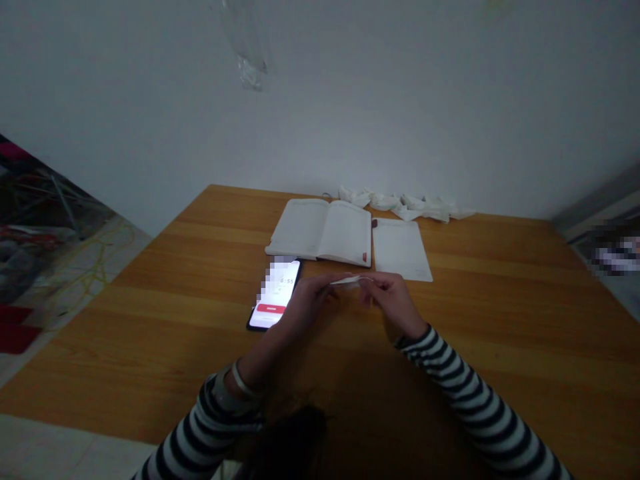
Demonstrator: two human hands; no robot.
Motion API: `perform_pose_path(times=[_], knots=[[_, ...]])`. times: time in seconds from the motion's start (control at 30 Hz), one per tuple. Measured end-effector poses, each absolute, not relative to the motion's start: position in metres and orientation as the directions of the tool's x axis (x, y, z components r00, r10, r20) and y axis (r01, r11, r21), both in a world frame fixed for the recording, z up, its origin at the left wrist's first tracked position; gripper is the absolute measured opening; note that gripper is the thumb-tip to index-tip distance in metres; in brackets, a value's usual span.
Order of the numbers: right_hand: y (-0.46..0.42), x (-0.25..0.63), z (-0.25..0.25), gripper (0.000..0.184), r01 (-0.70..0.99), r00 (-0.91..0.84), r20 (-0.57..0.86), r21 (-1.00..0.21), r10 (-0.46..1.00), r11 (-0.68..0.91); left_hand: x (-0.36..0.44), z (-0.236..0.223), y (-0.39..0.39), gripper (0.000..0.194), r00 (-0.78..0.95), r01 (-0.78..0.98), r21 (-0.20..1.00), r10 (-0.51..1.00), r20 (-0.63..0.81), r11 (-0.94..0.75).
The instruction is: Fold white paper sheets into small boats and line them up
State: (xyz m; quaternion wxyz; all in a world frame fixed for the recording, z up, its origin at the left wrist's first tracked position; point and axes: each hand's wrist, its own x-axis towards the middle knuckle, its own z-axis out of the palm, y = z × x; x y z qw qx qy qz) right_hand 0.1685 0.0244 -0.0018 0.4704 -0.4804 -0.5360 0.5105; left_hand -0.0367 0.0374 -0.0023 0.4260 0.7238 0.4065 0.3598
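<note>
Between my two hands is a small folded piece of white paper (346,281), held just above the wooden table. My left hand (311,297) pinches its left end, and my right hand (393,297) has the right end between thumb and fingers. A lit phone (273,300) lies flat beside my left hand, partly covered by it. Behind the hands rests an open notebook (327,230) with pale pages. A loose sheet of paper (401,248) lies to the notebook's right.
Along the wall, at the back edge of the wooden table (500,320), runs a row of crumpled white paper pieces (400,203). Clear plastic (250,72) hangs on the wall. Red objects (19,330) are on the floor at the left.
</note>
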Motion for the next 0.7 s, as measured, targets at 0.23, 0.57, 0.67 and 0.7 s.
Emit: perform_pose_path(times=[0.23,0.57,0.67,0.7], knots=[[0.022,0.159,-0.004,0.02,-0.226,-0.005,-0.076,-0.971,0.997,-0.075,-0.029,0.01,0.034,0.013,0.145,0.033,0.989,0.979,0.141,-0.148],[0.015,0.151,-0.004,0.012,-0.033,0.253,0.079,-0.995,0.964,0.09,-0.023,0.0,0.033,0.015,0.078,-0.045,0.995,0.992,0.097,-0.094],[0.014,0.15,-0.008,0.013,-0.001,0.243,0.107,-0.994,0.964,0.11,-0.023,-0.006,0.036,0.023,0.048,-0.084,0.995,0.997,-0.058,0.062],[0.013,0.149,-0.01,0.015,-0.003,0.238,0.104,-0.994,0.966,0.108,-0.023,-0.008,0.037,0.025,0.039,-0.094,0.99,0.994,-0.106,0.109]])
